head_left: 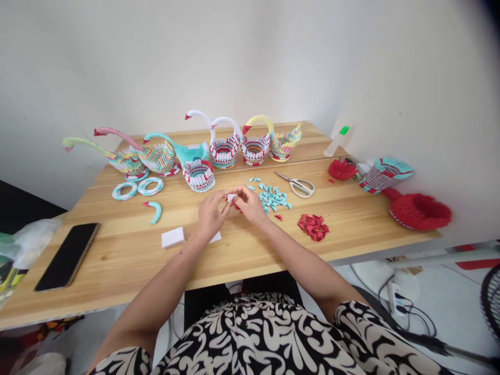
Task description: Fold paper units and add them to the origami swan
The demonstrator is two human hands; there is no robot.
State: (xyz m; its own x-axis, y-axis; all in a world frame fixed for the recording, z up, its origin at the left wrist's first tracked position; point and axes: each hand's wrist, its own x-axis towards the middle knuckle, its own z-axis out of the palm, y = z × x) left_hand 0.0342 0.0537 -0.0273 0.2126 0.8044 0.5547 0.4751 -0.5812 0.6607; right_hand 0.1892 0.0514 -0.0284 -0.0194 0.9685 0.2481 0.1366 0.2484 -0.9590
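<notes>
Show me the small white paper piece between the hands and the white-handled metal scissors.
Small white paper piece (232, 198), head view: its visible face.
White-handled metal scissors (292, 181), head view: where blades meet handles.

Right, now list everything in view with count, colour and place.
white paper slip: 1, white, between both hands
swan models: 6 necks showing, mixed colours, back of table
rings: 2, turquoise and white, left, before the swans
curved piece: 1, turquoise, red tip, below the rings
loose paper: two spots, white, either side of left forearm
phone: 1, black, front left
scissors: 1, pale handles, right of centre
turquoise pieces: many, turquoise, beside right hand
red pieces: pile, red, front right
red models: 2, red, right
power strip: 1, white, floor right
table: 1, wood-coloured, centre
left hand: 1, bare, at slip
right hand: 1, bare, at slip
</notes>
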